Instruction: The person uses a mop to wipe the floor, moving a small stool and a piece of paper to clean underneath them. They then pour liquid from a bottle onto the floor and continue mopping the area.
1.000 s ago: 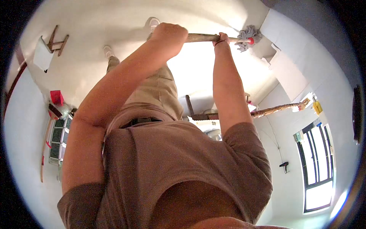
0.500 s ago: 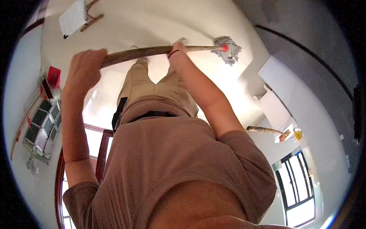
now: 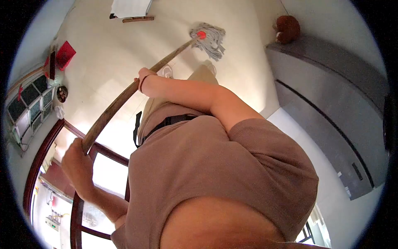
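Observation:
A mop handle (image 3: 111, 111) of worn wood runs diagonally across the view, from beside my body out over the floor. My left hand (image 3: 78, 166) is closed around its upper end, low on the left. Farther along the shaft, my right hand (image 3: 146, 78) grips it, with a dark band on that wrist. Grey strings of the mop head (image 3: 214, 40) lie spread on the pale floor beyond my feet, joined to the handle by a red socket (image 3: 201, 35).
A large grey refrigerator (image 3: 319, 112) stands on the right, with a brown round object (image 3: 287, 30) by its top. On the left are a glass-sided rack (image 3: 33, 101), a red dustpan-like object (image 3: 65, 55) and a dark-red door frame (image 3: 45, 159). A white-topped stand (image 3: 130, 8) is ahead.
The mop head has swung left in view, and its handle has gone from nearly level to steeply slanted. My left hand came back towards my body; my right hand moved left. The view has turned.

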The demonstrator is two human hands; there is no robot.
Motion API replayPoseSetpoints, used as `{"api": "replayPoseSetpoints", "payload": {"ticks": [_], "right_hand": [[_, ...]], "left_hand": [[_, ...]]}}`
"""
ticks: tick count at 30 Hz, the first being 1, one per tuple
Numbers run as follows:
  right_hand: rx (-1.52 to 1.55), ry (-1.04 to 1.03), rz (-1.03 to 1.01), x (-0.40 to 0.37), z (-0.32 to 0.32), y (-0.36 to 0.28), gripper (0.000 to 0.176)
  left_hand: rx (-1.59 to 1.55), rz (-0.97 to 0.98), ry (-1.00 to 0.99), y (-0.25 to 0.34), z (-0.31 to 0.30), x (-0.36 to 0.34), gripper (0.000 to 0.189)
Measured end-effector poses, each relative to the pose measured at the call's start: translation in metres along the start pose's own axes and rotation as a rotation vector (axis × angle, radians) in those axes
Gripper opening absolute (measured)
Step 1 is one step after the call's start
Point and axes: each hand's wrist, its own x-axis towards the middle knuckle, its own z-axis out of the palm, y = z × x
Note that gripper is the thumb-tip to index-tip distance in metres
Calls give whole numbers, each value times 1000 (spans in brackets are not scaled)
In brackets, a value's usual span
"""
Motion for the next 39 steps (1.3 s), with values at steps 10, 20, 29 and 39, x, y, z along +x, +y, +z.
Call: {"api": "replayPoseSetpoints", "payload": {"ticks": [10,20,29,39], "right_hand": [[-156,-182,-95,17,66,-53,27],[247,-596,-37,24,88,-231,12],[594,-796,-38,6,45,-371,15],[744,-678,-245,67,-23,-445,13]], "left_hand": [[-123,-239,151,53,16,11,11],[231,279,304,114,-82,141,13],[371,602,467,199,-194,247,15],[305,808,332,278,-173,325,27]]}}
